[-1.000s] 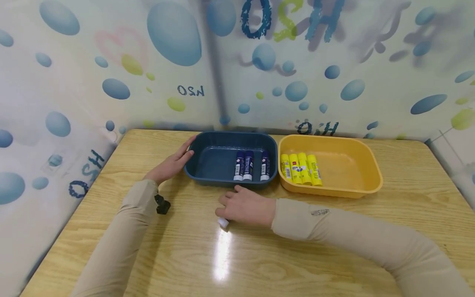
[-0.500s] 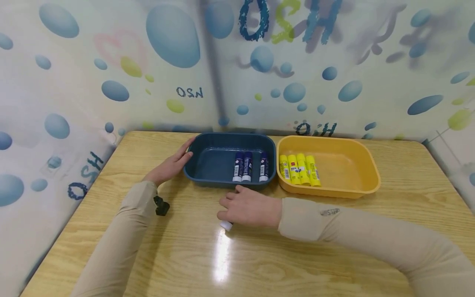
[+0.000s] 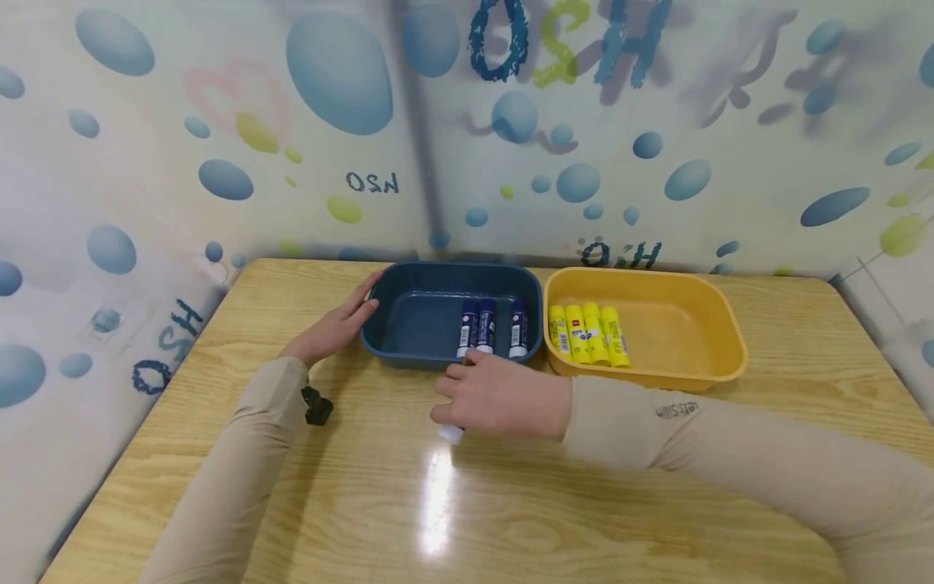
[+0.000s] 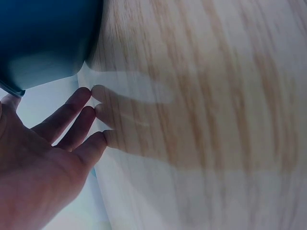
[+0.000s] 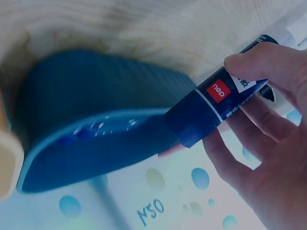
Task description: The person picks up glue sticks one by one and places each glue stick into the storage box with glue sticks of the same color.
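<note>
My right hand (image 3: 503, 393) pinches a dark blue glue stick (image 5: 211, 103) with a red label patch. In the head view, only its white end (image 3: 451, 435) shows below the fingers, in front of the dark blue bin (image 3: 423, 320). The right wrist view has the stick tilted, its dark end overlapping the bin's rim in the picture. Three similar blue glue sticks (image 3: 486, 324) lie inside that bin, toward its right side. At the bin's left end rests my left hand (image 3: 328, 331), thumb by the rim, its other fingers (image 4: 67, 112) extended near the tabletop.
A yellow-orange bin (image 3: 679, 332) stands against the blue one's right side, with several yellow glue sticks (image 3: 597, 334) in its left part. Both sit on a wooden table (image 3: 350, 503) before a patterned wall (image 3: 452, 146). A small black object (image 3: 317, 405) is by the left wrist.
My right hand, holding the glue stick, has shifted slightly right and up toward the blue bin's front edge. The left hand stays at the bin's left end.
</note>
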`<state>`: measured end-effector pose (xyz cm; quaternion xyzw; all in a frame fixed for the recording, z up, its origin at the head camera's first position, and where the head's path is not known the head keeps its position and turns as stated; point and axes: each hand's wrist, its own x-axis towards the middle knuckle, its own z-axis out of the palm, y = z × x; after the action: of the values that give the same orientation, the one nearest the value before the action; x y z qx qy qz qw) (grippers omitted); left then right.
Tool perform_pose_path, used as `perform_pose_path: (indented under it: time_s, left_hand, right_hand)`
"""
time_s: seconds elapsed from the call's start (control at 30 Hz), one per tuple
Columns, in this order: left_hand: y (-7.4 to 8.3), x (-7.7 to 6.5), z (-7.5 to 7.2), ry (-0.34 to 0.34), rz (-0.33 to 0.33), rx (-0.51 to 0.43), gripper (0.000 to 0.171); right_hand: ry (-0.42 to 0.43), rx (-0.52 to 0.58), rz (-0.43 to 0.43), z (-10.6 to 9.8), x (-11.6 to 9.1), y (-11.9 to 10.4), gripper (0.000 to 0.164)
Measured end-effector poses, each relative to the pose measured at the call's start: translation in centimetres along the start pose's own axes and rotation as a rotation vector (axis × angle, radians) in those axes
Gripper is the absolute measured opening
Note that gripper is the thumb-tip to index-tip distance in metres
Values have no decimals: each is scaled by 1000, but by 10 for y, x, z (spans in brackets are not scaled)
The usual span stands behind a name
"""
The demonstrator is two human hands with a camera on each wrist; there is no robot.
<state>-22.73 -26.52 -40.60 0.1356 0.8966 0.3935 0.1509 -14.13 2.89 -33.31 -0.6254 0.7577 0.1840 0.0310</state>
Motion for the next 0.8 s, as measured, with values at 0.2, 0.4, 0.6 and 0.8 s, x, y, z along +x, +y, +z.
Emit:
perform_pose_path:
  time_s: [0.2,0.4,0.6,0.8]
  left_hand:
    - [-1,1,-1,4,3,-3,58]
    - [-1,1,0,4,7,3,58]
    - [0,1,0,-2,10,10,58]
    - [0,0,-1,-1,0,9,58]
  right_hand:
    - [-26,-69,29,-11,-6,8,46]
    - [-46,-61,61,-14,-6,19,49]
    - [-58,-1,126,-12,-4,35,45]
    - [24,-34,133,-8,-1,53,31]
